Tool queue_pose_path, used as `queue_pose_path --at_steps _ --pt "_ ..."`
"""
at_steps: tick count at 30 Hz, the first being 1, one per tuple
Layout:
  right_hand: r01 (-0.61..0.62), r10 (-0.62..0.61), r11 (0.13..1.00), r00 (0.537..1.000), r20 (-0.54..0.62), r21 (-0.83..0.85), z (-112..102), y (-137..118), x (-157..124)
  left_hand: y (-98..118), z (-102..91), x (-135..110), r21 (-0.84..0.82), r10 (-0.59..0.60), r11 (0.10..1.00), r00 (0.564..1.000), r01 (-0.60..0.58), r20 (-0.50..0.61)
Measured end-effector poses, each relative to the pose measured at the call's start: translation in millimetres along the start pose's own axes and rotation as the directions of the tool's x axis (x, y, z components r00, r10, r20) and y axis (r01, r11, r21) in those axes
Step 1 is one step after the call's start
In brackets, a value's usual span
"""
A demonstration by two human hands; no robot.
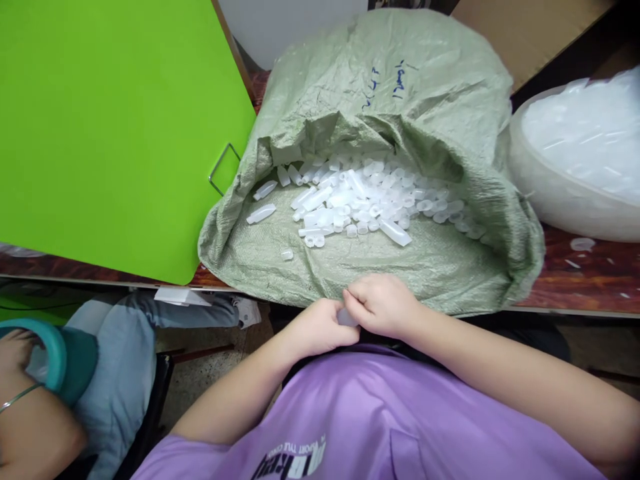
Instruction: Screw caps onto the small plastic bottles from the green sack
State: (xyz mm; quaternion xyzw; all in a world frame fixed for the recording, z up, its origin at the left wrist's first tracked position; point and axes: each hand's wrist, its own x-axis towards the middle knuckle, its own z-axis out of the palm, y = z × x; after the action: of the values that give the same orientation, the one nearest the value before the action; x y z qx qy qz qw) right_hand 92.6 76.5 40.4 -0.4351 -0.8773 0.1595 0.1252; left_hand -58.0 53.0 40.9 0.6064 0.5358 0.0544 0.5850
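Observation:
My left hand (325, 325) and my right hand (383, 305) meet at the front edge of the table, close to my body. Both are closed around one small translucent plastic tube (346, 317), mostly hidden by the fingers. Just beyond them lies the open mouth of a pale green woven sack (320, 280). Inside it is a heap of whitish plastic tubes (317, 199) with narrow tips, mixed with short round caps (400, 193). One tube (395, 232) lies at the near side of the heap, and a loose cap (287, 255) sits apart from it.
A bright green board (110, 133) with a metal loop handle (223, 170) is at left. On the right stands a large translucent bowl (560, 193) heaped with white pieces. A cardboard box (530, 33) is behind. At lower left, another person's hand (15, 350) reaches into a teal bucket (83, 360).

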Motion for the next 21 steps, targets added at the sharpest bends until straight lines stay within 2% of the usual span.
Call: queue_pose_path --at_steps 3,4,6,8,9,11,13,15,18,21 --pt "-0.150 0.146 0.988 0.977 0.155 0.018 0 -3 2 -1 6.3 -2 0.127 0.013 0.992 0.988 0.007 -0.156" --pt "-0.166 0.157 0.986 0.969 0.190 0.033 0 -4 2 -3 6.5 -3 0.158 0.016 0.987 0.982 0.014 -0.186" --pt "-0.135 0.107 0.986 0.962 0.251 0.099 -4 -2 3 -7 4.1 -5 0.156 0.019 0.988 0.984 0.010 -0.179" --pt "-0.105 0.051 0.978 0.959 0.280 0.180 -10 3 8 -15 0.0 -5 0.119 0.001 0.993 0.997 0.008 -0.071" --pt "-0.118 0.062 0.974 0.961 0.270 0.193 -14 7 13 -19 -1.3 -3 0.113 -0.016 0.994 1.000 0.014 0.009" --pt "-0.201 0.176 0.972 0.966 0.189 0.123 -20 18 27 -27 -0.5 2 0.134 -0.039 0.991 0.988 0.019 0.152" --pt "-0.300 0.302 0.953 0.952 0.044 -0.036 -22 30 45 -32 4.9 11 0.142 0.004 0.989 0.980 -0.032 0.197" --pt "-0.352 0.348 0.916 0.936 -0.058 -0.192 -20 40 62 -33 11.0 17 0.123 0.086 0.987 0.982 -0.107 0.166" --pt "-0.347 0.342 0.885 0.937 -0.071 -0.310 -14 47 78 -23 7.9 14 0.186 0.138 0.967 0.973 -0.173 0.187" --pt "-0.331 0.332 0.885 0.942 -0.054 -0.327 -8 48 81 -1 -17.6 -3 0.274 0.119 0.933 0.920 -0.232 0.373"
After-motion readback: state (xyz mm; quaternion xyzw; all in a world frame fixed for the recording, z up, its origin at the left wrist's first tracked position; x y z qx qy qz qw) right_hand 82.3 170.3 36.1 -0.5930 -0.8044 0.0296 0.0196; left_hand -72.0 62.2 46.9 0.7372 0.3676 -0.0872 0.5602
